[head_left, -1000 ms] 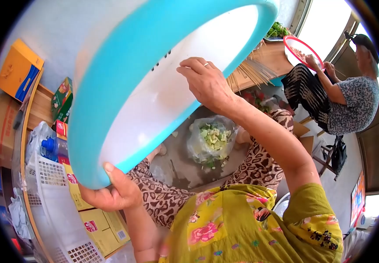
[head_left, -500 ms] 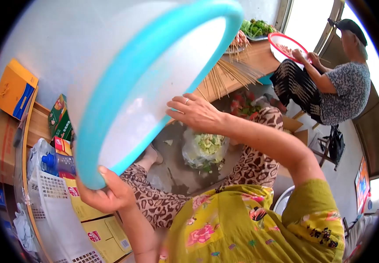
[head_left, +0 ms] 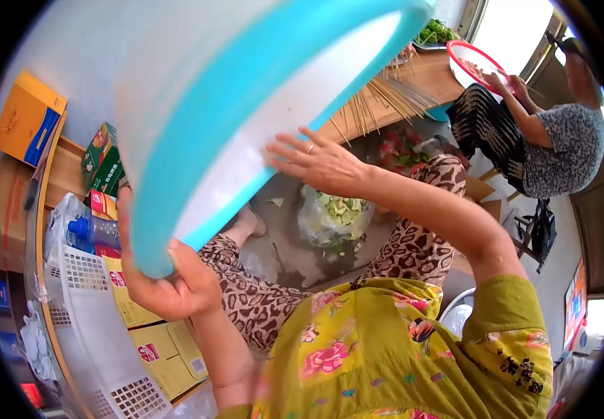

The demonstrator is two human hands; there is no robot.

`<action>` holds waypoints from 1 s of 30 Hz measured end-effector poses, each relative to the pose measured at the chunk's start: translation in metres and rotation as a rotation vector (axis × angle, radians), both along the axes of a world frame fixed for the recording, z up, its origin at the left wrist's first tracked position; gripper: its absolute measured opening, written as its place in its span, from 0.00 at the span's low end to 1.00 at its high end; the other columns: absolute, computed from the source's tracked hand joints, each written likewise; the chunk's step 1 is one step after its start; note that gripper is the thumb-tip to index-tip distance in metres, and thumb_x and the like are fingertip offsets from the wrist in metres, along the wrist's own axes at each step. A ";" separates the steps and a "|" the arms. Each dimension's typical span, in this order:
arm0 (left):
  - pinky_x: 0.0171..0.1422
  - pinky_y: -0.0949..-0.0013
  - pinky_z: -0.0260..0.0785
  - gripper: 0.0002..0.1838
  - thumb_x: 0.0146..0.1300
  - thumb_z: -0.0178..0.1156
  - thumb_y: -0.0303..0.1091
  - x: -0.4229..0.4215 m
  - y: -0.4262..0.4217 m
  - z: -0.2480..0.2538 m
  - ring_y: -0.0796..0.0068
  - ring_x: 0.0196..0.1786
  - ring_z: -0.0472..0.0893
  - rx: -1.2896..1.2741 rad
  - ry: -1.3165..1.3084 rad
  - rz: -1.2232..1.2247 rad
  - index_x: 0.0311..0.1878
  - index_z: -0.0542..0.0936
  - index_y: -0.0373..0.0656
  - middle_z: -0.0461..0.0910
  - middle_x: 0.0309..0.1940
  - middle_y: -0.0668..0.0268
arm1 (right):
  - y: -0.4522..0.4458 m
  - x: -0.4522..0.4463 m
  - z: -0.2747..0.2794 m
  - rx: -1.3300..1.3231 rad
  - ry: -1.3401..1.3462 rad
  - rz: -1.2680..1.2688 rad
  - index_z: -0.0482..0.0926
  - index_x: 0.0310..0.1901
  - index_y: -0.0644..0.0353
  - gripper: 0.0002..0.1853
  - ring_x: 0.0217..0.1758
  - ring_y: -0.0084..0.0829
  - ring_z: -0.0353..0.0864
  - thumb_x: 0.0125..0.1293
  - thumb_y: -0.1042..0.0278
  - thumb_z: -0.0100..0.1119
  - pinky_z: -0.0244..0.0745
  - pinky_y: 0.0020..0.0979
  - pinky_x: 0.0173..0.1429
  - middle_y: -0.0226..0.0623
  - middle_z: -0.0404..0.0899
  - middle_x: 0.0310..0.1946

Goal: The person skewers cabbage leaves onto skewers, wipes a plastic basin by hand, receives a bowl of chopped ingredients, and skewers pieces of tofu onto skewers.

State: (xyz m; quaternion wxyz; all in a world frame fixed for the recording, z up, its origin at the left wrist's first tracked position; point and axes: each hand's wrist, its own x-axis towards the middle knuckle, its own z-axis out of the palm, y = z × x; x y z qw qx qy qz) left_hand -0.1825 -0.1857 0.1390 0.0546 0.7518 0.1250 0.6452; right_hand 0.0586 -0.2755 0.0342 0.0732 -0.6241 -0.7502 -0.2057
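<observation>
A large white basin with a turquoise rim [head_left: 189, 150] is tipped up on its side in front of me, its inside facing down and to the right. My left hand [head_left: 180, 283] grips the lower end of the rim, thumb on the near side. My right hand [head_left: 319, 162], with a ring on one finger, is open at the basin's lower edge. Its fingers stretch over the white inside; whether they touch it I cannot tell. On the floor beneath, a clear plastic bag [head_left: 316, 220] holds chopped pale-green vegetable pieces [head_left: 344, 209].
Many thin skewers [head_left: 389, 98] lie on the wooden table [head_left: 438, 73], near leafy greens [head_left: 436, 31]. At right, a seated person [head_left: 560, 150] works over a red-rimmed basin [head_left: 464, 47]. Left are a white plastic basket [head_left: 85, 272], a blue-capped bottle [head_left: 96, 229] and yellow boxes [head_left: 169, 356].
The basin has tilted further, so less of its inside shows, and its upper end has shifted up and right. My right fingers have spread apart. My left hand keeps its grip.
</observation>
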 end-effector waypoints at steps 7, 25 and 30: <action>0.52 0.67 0.69 0.20 0.60 0.51 0.20 0.016 0.023 -0.030 0.67 0.47 0.75 -0.238 -0.011 -0.147 0.56 0.65 0.28 0.73 0.48 0.54 | -0.005 -0.002 -0.009 -0.123 0.055 0.143 0.71 0.55 0.58 0.23 0.65 0.37 0.63 0.56 0.68 0.57 0.55 0.45 0.68 0.38 0.68 0.57; 0.57 0.54 0.69 0.22 0.56 0.50 0.18 0.064 0.101 -0.240 0.57 0.54 0.73 -1.715 -0.585 -0.551 0.56 0.65 0.34 0.71 0.51 0.53 | -0.087 0.048 -0.003 0.192 0.842 -0.333 0.76 0.46 0.64 0.14 0.43 0.35 0.78 0.57 0.81 0.52 0.73 0.27 0.44 0.41 0.73 0.51; 0.60 0.42 0.63 0.22 0.61 0.52 0.22 0.104 0.142 -0.235 0.57 0.59 0.70 -1.888 -0.843 -0.638 0.60 0.65 0.41 0.69 0.58 0.59 | -0.081 0.041 -0.008 0.138 0.895 -0.288 0.76 0.47 0.61 0.15 0.42 0.35 0.77 0.58 0.80 0.53 0.73 0.28 0.42 0.40 0.72 0.52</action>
